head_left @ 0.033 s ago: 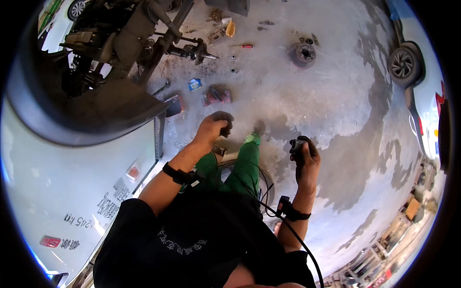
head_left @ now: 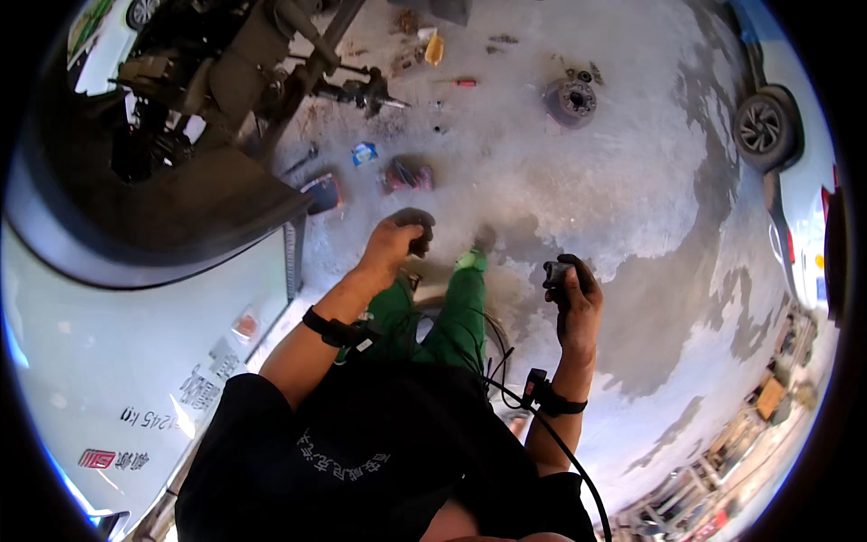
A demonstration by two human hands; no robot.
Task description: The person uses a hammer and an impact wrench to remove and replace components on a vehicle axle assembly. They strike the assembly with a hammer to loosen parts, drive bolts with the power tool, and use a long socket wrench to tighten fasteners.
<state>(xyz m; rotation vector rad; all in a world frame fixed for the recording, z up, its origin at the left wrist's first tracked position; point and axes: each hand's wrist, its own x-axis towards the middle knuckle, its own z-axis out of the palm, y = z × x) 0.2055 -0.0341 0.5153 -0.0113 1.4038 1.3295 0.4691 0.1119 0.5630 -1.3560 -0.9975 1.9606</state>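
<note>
My right hand [head_left: 579, 303], its fingers blackened, grips a small dark grey cylindrical part [head_left: 559, 274] between thumb and fingers, above the wet-stained floor. To the left, my left hand [head_left: 403, 237] is curled closed, with blackened fingers; whatever it may hold is hidden. Beyond it a red and black power tool [head_left: 408, 175] lies on the concrete. Close to that are a blue and white packet [head_left: 364, 154] and a dark tray-like piece with a reddish edge [head_left: 322, 193]. At the upper left, a bare wheel spindle [head_left: 384, 98] sticks out from the vehicle's underside.
A white vehicle panel [head_left: 135, 352] and dark wheel arch [head_left: 199, 212] fill the left. Farther off lie a round hub or drum [head_left: 571, 102], a red-handled screwdriver [head_left: 464, 82] and a yellow object [head_left: 434, 50]. A white car [head_left: 804, 172] stands right; a cable [head_left: 578, 461] crosses my right arm.
The view has shifted slightly, so the vehicle and floor objects sit a little differently. Both hands keep nearly the same pose, and the right still holds the cylindrical part.
</note>
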